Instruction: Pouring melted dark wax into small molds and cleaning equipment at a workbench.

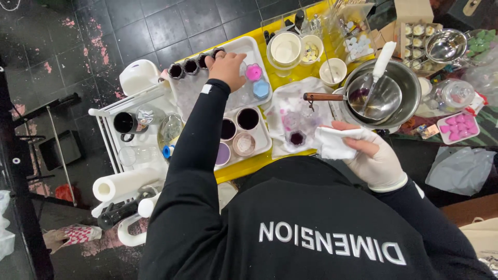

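Reaching across a yellow worktop (244, 165), a person seen from overhead extends the bare left hand (226, 67) to the far end of a long white tray (248, 45), fingers curled down among the small containers there; whether they actually pinch 1 of them cannot be told. The gloved right hand (369, 154) stays close to the body, closed on a folded white cloth (332, 142). The 2 hands are well apart, the left far forward, the right near the worktop's front edge.

A row of small dark cups (190, 66) lines the tray's left rim, ending just beside the left hand, so that the row runs away to its left. A pink cup (253, 72) and a blue cup (261, 88) sit just to the right of that hand, which is much the nearer of the 2 to all of them.

A nearer tray (262, 136) holds 2 dark-filled cups (238, 123) and a lilac one (222, 153). Farther right, a steel bowl (412, 85) holds a smaller wooden-handled pan (381, 98) with a white-handled tool (383, 61) resting in it. A paper roll (124, 182) lies on a white rack to the left.
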